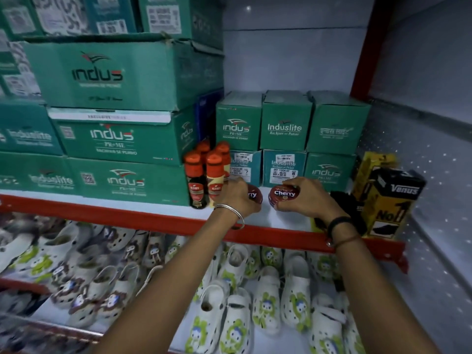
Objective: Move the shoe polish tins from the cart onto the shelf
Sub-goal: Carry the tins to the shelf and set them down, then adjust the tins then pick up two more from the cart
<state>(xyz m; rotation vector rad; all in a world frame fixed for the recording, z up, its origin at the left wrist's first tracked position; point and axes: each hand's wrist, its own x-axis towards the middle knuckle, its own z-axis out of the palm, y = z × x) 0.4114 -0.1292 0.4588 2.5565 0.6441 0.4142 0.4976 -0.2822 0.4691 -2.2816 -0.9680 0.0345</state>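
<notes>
Shelf (143,218), near its front edge: two red polish tins side by side. Left hand (236,198) fingers clasp the left tin (255,195); right hand (304,198) fingers clasp the right tin (282,195). Orange-capped bottles (207,175) stand just left.

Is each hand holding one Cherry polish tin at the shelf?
Yes, the left hand grips one red tin and the right hand grips another tin, both at the white shelf.
</notes>
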